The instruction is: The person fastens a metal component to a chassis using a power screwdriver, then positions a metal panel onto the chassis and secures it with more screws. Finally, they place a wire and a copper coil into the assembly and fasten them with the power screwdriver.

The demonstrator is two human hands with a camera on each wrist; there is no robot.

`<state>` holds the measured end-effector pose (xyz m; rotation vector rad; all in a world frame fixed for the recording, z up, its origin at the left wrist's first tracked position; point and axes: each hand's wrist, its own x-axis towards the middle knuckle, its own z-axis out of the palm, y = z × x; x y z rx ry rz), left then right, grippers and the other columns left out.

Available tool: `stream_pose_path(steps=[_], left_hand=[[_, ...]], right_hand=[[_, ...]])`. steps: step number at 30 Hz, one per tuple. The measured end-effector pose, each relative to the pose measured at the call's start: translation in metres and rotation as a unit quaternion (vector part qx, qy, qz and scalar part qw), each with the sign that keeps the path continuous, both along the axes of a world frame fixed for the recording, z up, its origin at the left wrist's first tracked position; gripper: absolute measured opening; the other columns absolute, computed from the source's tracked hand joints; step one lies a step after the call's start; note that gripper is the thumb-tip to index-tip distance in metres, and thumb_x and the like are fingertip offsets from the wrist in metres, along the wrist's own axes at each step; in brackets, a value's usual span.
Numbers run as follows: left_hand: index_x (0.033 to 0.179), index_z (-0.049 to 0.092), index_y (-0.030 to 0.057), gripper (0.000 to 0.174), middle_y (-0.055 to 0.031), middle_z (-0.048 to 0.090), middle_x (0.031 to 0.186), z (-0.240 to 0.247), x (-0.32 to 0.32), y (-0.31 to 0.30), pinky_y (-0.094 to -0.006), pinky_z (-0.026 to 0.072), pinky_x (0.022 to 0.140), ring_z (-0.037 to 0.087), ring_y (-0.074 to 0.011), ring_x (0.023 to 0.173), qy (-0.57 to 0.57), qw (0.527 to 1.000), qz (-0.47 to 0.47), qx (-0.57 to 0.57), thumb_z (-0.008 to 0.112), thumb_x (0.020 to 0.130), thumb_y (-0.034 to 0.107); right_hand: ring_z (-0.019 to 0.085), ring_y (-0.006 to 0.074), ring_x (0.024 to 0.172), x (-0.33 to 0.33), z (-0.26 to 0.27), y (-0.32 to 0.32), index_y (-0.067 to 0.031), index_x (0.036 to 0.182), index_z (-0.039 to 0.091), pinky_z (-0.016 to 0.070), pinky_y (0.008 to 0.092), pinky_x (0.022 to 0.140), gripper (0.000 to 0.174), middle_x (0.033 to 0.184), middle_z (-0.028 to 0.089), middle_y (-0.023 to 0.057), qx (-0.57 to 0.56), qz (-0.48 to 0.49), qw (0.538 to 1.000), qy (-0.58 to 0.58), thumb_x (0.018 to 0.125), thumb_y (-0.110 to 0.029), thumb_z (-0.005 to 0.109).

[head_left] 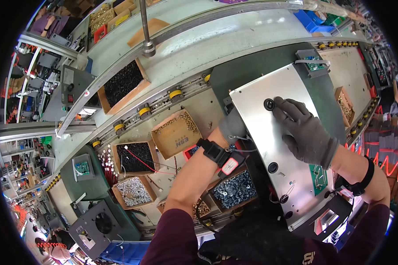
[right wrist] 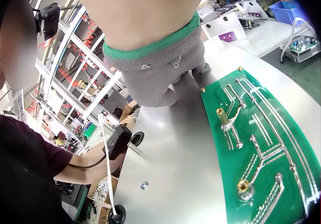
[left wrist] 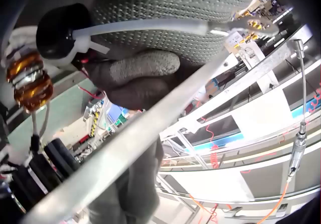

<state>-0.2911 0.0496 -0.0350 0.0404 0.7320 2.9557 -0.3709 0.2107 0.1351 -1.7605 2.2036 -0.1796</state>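
A silver metal panel (head_left: 269,128) stands tilted in front of the person. My gloved right hand (head_left: 307,132) lies over its face, fingertips right beside a black rubber grommet (head_left: 269,104) in a hole. A second grommet (head_left: 273,167) sits lower down. My gloved left hand (head_left: 234,126) reaches behind the panel's left edge, fingers hidden in the head view. In the left wrist view, bent gloved fingers (left wrist: 145,68) show near a copper-wound coil (left wrist: 30,83) and a white sleeved wire (left wrist: 145,25) ending in a ring terminal. A green circuit board (right wrist: 266,148) is fixed to the panel.
Boxes of gold screws (head_left: 177,132), black parts (head_left: 135,157), silver parts (head_left: 133,192) and dark screws (head_left: 234,192) stand left of the panel. A driver (head_left: 148,46) hangs above. A fan unit (head_left: 95,227) sits lower left, and a small board module (head_left: 313,62) behind the panel.
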Motion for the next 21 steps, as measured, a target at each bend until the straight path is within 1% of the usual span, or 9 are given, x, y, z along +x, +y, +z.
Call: stream_pose_path(steps=[1,3,7,9,10,12,16,18,21], left_hand=[[0.121,0.053,0.0015,0.031,-0.0089,0.062,0.110,0.002,0.001,-0.003,-0.0299,0.0556,0.077,0.062,-0.0144,0.094,0.001,1.000,-0.001,-0.001,0.058,0.092,0.011],[0.123,0.053,0.0020,0.033,-0.0095,0.062,0.112,0.005,0.007,-0.007,-0.0303,0.0552,0.079,0.062,-0.0156,0.096,0.071,0.959,0.089,-0.260,0.058,0.091,0.012],[0.124,0.052,0.0023,0.035,-0.0099,0.061,0.112,0.005,0.005,-0.001,-0.0307,0.0554,0.079,0.062,-0.0172,0.096,0.074,0.966,0.081,-0.233,0.057,0.093,0.014],[0.126,0.051,0.0024,0.035,-0.0100,0.061,0.114,0.023,0.005,0.010,-0.0313,0.0555,0.079,0.062,-0.0175,0.097,-0.056,0.989,0.050,0.128,0.056,0.094,0.017],[0.126,0.051,0.0024,0.035,-0.0100,0.061,0.114,0.021,0.005,0.008,-0.0313,0.0555,0.079,0.062,-0.0175,0.097,-0.060,0.988,0.046,0.131,0.056,0.094,0.017],[0.131,0.046,0.0036,0.040,-0.0108,0.057,0.121,0.017,0.001,-0.001,-0.0357,0.0535,0.088,0.061,-0.0190,0.103,-0.011,0.992,0.023,-0.122,0.057,0.093,0.013],[0.129,0.047,0.0036,0.039,-0.0104,0.057,0.119,0.012,0.002,-0.002,-0.0350,0.0540,0.087,0.060,-0.0188,0.103,-0.017,0.995,-0.021,0.101,0.057,0.092,0.009],[0.127,0.048,0.0025,0.037,-0.0106,0.058,0.117,0.007,0.007,0.002,-0.0341,0.0548,0.085,0.060,-0.0189,0.101,0.021,0.994,0.040,-0.100,0.057,0.091,0.007],[0.127,0.049,0.0010,0.038,-0.0109,0.060,0.116,0.000,0.002,0.001,-0.0325,0.0554,0.082,0.061,-0.0173,0.100,0.039,0.988,0.048,-0.140,0.059,0.091,0.011]], right_hand=[[0.042,0.0406,0.122,-0.001,0.000,0.000,0.0030,0.129,0.044,0.0459,0.0447,0.095,0.060,0.135,0.040,0.0212,-0.001,-0.001,1.000,0.001,0.072,-0.004,0.058],[0.042,0.0405,0.121,-0.004,-0.002,0.002,0.0028,0.129,0.044,0.0468,0.0441,0.094,0.060,0.135,0.040,0.0205,-0.007,0.025,0.999,0.021,0.072,-0.006,0.058],[0.043,0.0400,0.120,-0.004,0.000,0.000,0.0029,0.130,0.044,0.0465,0.0442,0.095,0.060,0.136,0.040,0.0204,0.010,0.017,1.000,0.012,0.073,-0.007,0.058],[0.043,0.0394,0.120,-0.004,-0.005,0.003,0.0022,0.130,0.044,0.0471,0.0436,0.094,0.060,0.136,0.040,0.0199,-0.024,0.018,0.999,0.036,0.073,-0.008,0.059],[0.043,0.0394,0.120,-0.003,-0.005,0.003,0.0022,0.130,0.044,0.0471,0.0436,0.094,0.060,0.136,0.040,0.0199,-0.021,0.014,0.999,0.032,0.073,-0.008,0.059],[0.044,0.0385,0.120,-0.006,-0.002,0.000,0.0015,0.130,0.045,0.0481,0.0429,0.093,0.060,0.137,0.039,0.0191,0.014,0.000,1.000,0.018,0.072,-0.008,0.060],[0.044,0.0379,0.120,-0.008,-0.001,0.001,0.0014,0.129,0.046,0.0491,0.0423,0.091,0.060,0.137,0.039,0.0183,0.000,0.013,1.000,0.025,0.071,-0.007,0.061],[0.044,0.0373,0.120,-0.011,0.000,0.002,0.0001,0.130,0.046,0.0496,0.0422,0.091,0.061,0.138,0.039,0.0180,0.021,0.026,0.999,0.021,0.071,-0.008,0.061],[0.043,0.0367,0.121,-0.014,0.000,0.003,-0.0020,0.131,0.045,0.0500,0.0419,0.090,0.062,0.138,0.038,0.0173,0.022,0.019,1.000,-0.002,0.071,-0.009,0.061]])
